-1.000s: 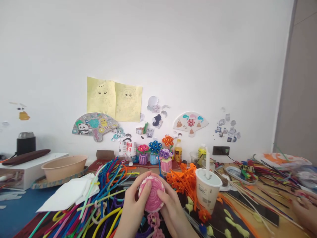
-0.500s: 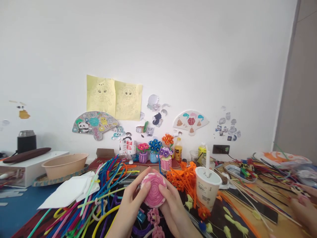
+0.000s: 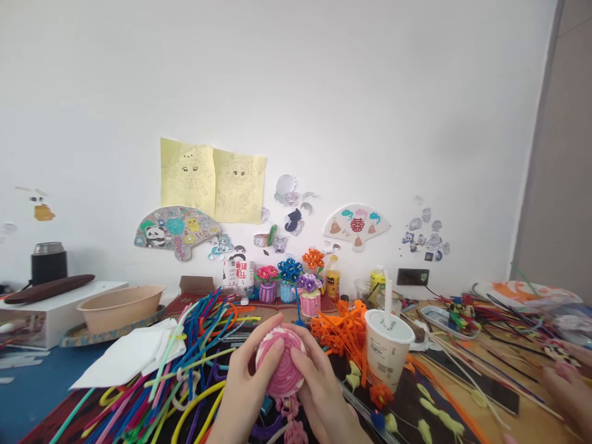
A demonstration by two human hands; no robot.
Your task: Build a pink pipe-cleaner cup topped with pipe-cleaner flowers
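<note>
Between both hands is a round pink and white coil of pipe cleaner (image 3: 283,377), its spiral face turned toward me. My left hand (image 3: 252,370) is closed round its left side, the thumb pressing on the face. On the opposite side my right hand (image 3: 315,373) grips it, thumb also on the face and fingers behind. The fingertips at the back are hidden. Pink fuzzy flower pieces (image 3: 296,425) lie below the coil between my wrists. Left of my hands are loose coloured pipe cleaners (image 3: 152,394); orange pipe-cleaner flowers (image 3: 342,327) lie to the right.
A paper cup with a straw (image 3: 388,351) stands right of my hands, before a dark phone (image 3: 481,385). Small flower pots (image 3: 309,302) and bottles (image 3: 332,280) line the wall. A tan bowl (image 3: 120,308) and white napkins (image 3: 124,357) lie left. Another person's hand (image 3: 567,388) is at far right.
The coil has shifted slightly left and tilted in my hands. Both thumbs have moved further in over its face.
</note>
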